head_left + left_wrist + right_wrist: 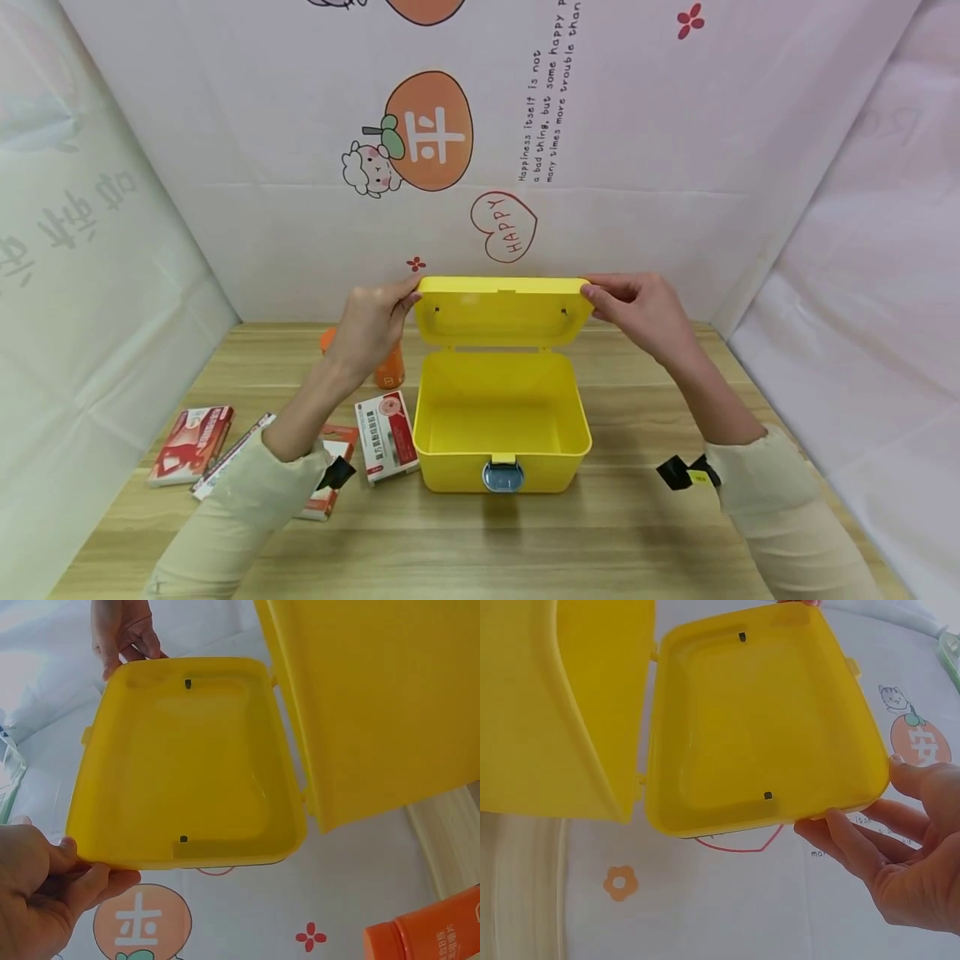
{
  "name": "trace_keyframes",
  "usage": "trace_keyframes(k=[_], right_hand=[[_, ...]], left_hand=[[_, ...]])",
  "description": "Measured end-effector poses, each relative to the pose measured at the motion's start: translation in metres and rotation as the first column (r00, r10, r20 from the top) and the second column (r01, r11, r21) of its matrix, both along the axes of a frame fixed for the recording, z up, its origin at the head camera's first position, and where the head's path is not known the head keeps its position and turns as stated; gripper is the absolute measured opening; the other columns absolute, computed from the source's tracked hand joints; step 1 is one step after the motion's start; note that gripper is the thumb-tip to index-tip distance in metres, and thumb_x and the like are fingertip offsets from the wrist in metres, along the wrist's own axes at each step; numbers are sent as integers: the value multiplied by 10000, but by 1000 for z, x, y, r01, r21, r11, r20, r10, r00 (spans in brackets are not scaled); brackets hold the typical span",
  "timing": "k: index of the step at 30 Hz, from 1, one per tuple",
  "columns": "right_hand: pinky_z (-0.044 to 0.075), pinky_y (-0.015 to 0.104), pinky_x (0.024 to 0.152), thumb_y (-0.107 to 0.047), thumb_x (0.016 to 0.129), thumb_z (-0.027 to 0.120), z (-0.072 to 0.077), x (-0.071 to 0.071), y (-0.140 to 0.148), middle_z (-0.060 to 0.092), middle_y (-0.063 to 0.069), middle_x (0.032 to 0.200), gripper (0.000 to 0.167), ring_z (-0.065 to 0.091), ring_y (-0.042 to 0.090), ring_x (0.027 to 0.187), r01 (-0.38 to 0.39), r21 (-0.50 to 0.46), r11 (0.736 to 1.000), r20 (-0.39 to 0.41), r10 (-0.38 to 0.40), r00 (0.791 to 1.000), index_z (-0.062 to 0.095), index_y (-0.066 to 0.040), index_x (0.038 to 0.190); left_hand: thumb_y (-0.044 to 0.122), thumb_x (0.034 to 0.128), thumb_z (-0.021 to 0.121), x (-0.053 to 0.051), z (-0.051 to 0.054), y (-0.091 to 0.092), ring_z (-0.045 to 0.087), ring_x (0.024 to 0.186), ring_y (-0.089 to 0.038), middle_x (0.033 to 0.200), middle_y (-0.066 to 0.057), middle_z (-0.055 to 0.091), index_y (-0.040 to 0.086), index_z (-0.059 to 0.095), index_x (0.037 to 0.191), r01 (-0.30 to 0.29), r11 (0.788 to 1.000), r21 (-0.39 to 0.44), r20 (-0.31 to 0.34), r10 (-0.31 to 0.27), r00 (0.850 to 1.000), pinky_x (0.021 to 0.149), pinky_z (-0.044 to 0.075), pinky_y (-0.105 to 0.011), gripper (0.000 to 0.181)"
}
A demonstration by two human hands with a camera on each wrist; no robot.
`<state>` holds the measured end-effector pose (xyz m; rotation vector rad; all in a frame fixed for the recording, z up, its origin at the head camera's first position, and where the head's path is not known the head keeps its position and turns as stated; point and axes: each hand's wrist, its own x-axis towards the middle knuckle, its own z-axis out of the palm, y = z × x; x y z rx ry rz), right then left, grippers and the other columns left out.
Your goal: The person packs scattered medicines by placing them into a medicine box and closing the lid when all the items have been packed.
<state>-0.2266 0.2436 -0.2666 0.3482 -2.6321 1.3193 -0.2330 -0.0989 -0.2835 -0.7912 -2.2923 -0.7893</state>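
A yellow box (495,417) with a grey-blue front latch (503,477) stands on the table, its lid (504,321) raised on the hinges at the back. Nothing lies inside the box. The left hand (371,323) pinches the lid's left corner, and the right hand (641,312) pinches the right corner. In the left wrist view the left fingers (90,889) hold the edge of the lid (180,757). From the right wrist, the thumb and fingers of the right hand (900,847) grip the other end of the lid (765,720).
Left of the box lie a white and red carton (385,435), another red and white carton (193,446) and more cartons partly under the left forearm. An orange bottle (390,371) stands behind them, with another orange object (327,337) beside the left wrist. A printed cloth (637,183) hangs behind the table.
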Motion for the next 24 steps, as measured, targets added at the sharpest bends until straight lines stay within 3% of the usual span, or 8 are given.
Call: trace_keyframes(k=[6, 8, 11, 13, 17, 24], right_hand=[[578, 210, 771, -444, 956, 624, 4, -8, 0, 702, 179, 1225, 517, 729, 272, 1034, 0, 6, 1000, 23, 0, 1000, 666, -51, 1289], [577, 203, 766, -448, 953, 627, 5, -10, 0, 703, 176, 1223, 516, 731, 264, 1029, 6, 6, 1000, 31, -7, 999, 668, -57, 1288], [577, 205, 767, -462, 946, 631, 6, -13, 0, 703, 169, 1226, 524, 731, 258, 1030, 16, 2, 1000, 48, -16, 999, 670, -69, 1290], [577, 204, 767, -468, 942, 632, 7, -15, 0, 702, 167, 1230, 530, 730, 257, 1033, 19, -1, 1000, 52, -19, 998, 670, -71, 1290], [577, 202, 760, -472, 939, 634, 8, -19, 0, 704, 169, 1226, 536, 734, 252, 1021, 25, 6, 1000, 55, -25, 998, 672, -65, 1286], [581, 216, 770, -464, 946, 630, 13, -26, 1, 700, 191, 1222, 546, 738, 226, 981, 14, 13, 1000, 74, -15, 997, 667, -34, 1281]], left_hand=[[41, 965, 617, -6, 7, 0, 722, 714, -272, 1113, -234, 723, -63, 645, 1260, -18, 998, -54, 50, 20, 999, 686, 605, -348, 314], [39, 965, 616, -8, 8, 1, 745, 799, -295, 1120, -237, 719, -70, 648, 1253, -16, 999, -50, 55, 18, 998, 718, 609, -367, 309], [37, 964, 616, -10, 8, 1, 725, 737, -278, 1116, -240, 720, -70, 646, 1255, -14, 999, -35, 67, 16, 998, 696, 607, -342, 311], [37, 964, 616, -11, 8, 1, 654, 613, -232, 1102, -238, 725, -66, 638, 1267, -14, 1000, -26, 73, 16, 997, 632, 581, -274, 320], [26, 956, 627, -13, 8, 0, 386, 479, -164, 1091, -231, 730, -45, 646, 1267, -14, 1000, 2, 77, 14, 997, 495, 378, -212, 320], [49, 964, 623, -20, 11, 1, 506, 539, -192, 1172, -222, 706, -28, 670, 1241, -16, 999, 40, 94, 13, 996, 529, 399, -148, 291]])
